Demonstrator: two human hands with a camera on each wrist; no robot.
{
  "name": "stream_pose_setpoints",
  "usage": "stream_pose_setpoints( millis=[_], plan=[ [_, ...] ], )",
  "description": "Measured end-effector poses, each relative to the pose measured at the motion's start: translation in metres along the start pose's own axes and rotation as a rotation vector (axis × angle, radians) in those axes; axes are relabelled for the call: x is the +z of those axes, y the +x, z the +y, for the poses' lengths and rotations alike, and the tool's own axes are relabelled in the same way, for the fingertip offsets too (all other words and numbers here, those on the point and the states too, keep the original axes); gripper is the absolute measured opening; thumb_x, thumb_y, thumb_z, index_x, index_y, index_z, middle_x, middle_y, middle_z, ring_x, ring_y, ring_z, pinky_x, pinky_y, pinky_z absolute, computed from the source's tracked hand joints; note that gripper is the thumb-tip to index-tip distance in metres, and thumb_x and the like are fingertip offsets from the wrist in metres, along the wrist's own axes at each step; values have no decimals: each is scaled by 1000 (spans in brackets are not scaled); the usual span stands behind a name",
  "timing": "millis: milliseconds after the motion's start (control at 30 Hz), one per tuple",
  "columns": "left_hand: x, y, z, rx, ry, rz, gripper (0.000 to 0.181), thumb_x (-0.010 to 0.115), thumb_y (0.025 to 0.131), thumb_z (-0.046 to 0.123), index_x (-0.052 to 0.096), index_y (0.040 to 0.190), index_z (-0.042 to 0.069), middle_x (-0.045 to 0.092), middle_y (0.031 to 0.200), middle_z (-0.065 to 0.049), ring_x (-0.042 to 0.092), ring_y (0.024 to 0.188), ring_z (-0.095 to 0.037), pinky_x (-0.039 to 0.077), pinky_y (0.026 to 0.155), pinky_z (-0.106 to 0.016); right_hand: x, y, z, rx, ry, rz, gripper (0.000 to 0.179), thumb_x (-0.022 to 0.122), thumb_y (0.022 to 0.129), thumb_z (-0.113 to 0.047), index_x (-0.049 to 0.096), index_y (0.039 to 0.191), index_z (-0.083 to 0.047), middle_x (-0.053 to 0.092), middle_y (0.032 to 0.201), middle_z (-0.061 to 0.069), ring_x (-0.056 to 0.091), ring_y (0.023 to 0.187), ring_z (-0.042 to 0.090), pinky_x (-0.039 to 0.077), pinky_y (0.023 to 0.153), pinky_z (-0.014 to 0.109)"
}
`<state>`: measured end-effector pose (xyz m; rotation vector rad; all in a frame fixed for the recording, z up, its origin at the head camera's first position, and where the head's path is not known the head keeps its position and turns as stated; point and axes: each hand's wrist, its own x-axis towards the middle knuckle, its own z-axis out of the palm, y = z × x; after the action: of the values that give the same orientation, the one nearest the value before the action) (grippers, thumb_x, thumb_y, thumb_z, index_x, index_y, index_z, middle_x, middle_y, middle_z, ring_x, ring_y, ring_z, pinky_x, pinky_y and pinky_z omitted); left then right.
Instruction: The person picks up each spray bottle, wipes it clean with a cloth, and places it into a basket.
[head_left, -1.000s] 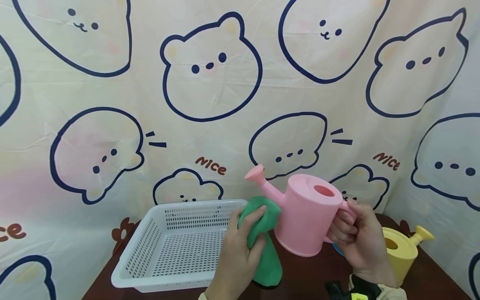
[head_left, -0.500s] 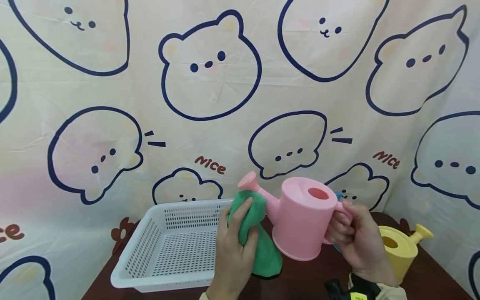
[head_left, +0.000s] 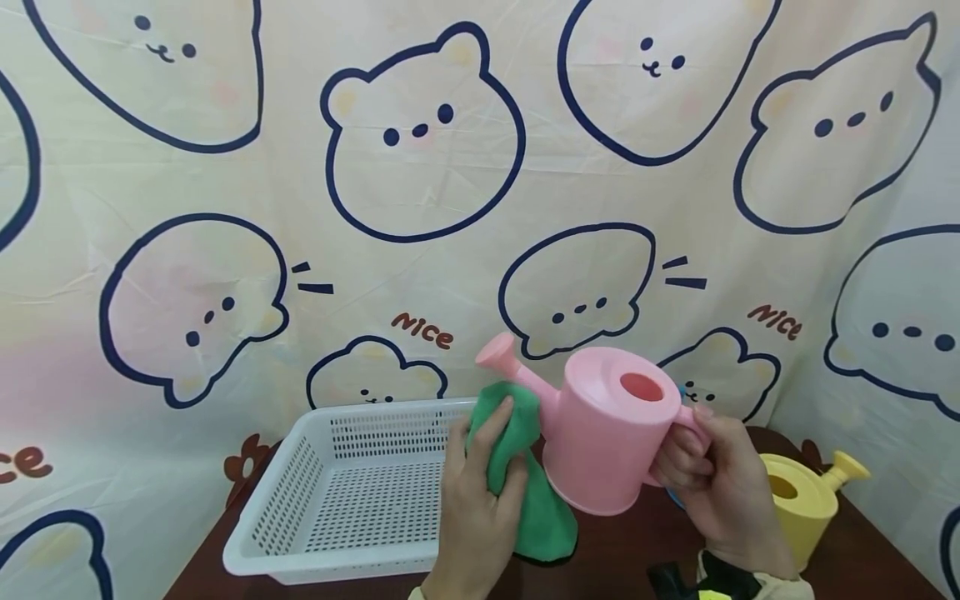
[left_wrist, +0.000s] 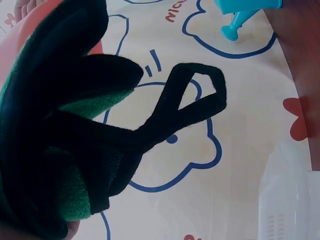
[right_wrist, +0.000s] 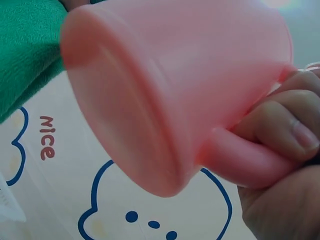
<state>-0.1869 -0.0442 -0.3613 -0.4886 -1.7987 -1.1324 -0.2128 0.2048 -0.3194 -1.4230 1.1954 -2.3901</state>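
Observation:
My right hand (head_left: 727,483) grips the handle of a pink toy watering can (head_left: 607,442), raised above the table with its spout to the left. Its bottom face shows in the right wrist view, and fingers (right_wrist: 280,120) wrap the handle. My left hand (head_left: 476,517) holds a green cloth (head_left: 547,525) bunched against the spout, its lower part hanging down. In the left wrist view, the cloth has a dark edge and a black hanging loop (left_wrist: 220,92). The spot where cloth meets spout is partly hidden by the fingers.
A white perforated basket (head_left: 262,533) stands on the dark brown table (head_left: 607,567) at left. To the right, a yellow watering can (head_left: 806,508) sits behind my right wrist. A blue watering can (left_wrist: 250,5) is mostly hidden behind the pink one. A patterned curtain (head_left: 420,283) hangs behind.
The cloth and left hand shifted left and down along the spout, then slightly back right. The pink watering can moved a little left, dipped, and rose again. Both grips are unchanged.

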Motion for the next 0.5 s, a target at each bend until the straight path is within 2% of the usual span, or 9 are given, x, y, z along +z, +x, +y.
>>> stream_pose_setpoints(
  millis=[200, 367, 500],
  plan=[
    [-2, 0, -1, 41, -20, -81, 66, 70, 92, -1, 58, 150, 28, 57, 134, -11, 60, 109, -15, 61, 85, -34, 2, 2, 3, -47, 54, 38, 49, -4, 109, -18, 33, 79, -5, 26, 64, 2, 20, 49, 18, 11, 47, 31],
    [-5, 1, 0, 30, -34, -186, 66, 70, 93, 2, 57, 150, 32, 59, 132, -9, 60, 106, -12, 60, 84, -31, 3, 1, 3, -101, 64, 91, 50, -1, 110, -19, 34, 78, -6, 27, 64, 3, 21, 47, 20, 12, 45, 32],
    [-9, 3, -1, 19, -47, -233, 65, 69, 93, 3, 57, 150, 33, 60, 128, -5, 57, 102, -10, 57, 80, -27, 2, 1, 3, -121, 49, 113, 49, 1, 111, -19, 35, 77, -6, 28, 64, 4, 22, 46, 20, 13, 44, 32]
  ],
)
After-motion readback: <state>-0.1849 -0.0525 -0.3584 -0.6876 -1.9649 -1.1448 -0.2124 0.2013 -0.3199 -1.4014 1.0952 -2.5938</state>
